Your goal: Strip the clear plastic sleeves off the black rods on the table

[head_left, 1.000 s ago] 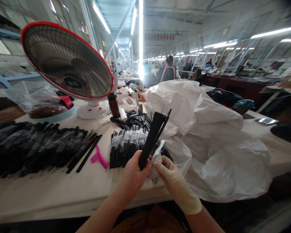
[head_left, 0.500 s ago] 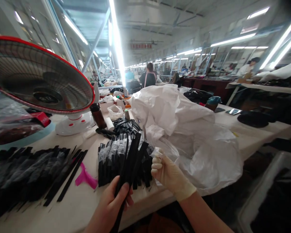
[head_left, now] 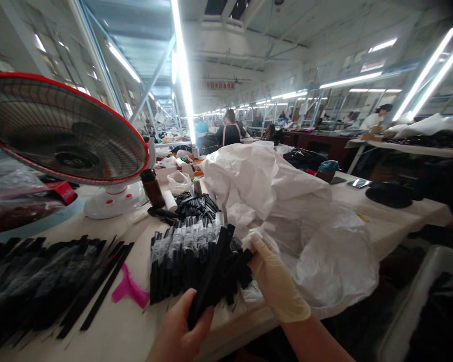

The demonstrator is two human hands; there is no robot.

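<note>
Black strips sit in the clenched grip of a bare left hand above the table; a cream-gloved right hand curls beside them against white plastic sheeting, its grip unclear.

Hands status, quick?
Left bare hand gripping black strips. Gloved right hand at white plastic sack.

on the worktop right now: desk fan out on the left, bagged strips dead centre, with a big plastic sack right beside them and running behind!
</note>
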